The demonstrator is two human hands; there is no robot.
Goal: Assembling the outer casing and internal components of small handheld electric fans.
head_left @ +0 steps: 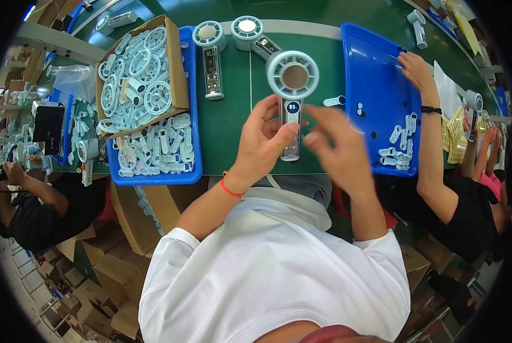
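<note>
My left hand (267, 134) is wrapped round the clear handle of a small handheld fan (293, 75), its thumb on the front below a round lit display. The fan's pale blue ring head with a copper-coloured disc points up. Close to the handle's right side, my right hand (339, 148) is smeared by motion; whether it touches the fan I cannot tell. Two more fans lie beyond: one fan (212, 60) straight up and down, another fan (254, 37) slanted, partly behind the held one. A small pale blue part (334, 101) lies right of the held fan.
At left, a cardboard box (178, 68) of pale blue rings sits on a blue tray (194, 166) with small parts. A second blue tray (376, 51) at right holds several pale parts. A co-worker's hand (416, 70) reaches over its right edge. The table (233, 123) is green.
</note>
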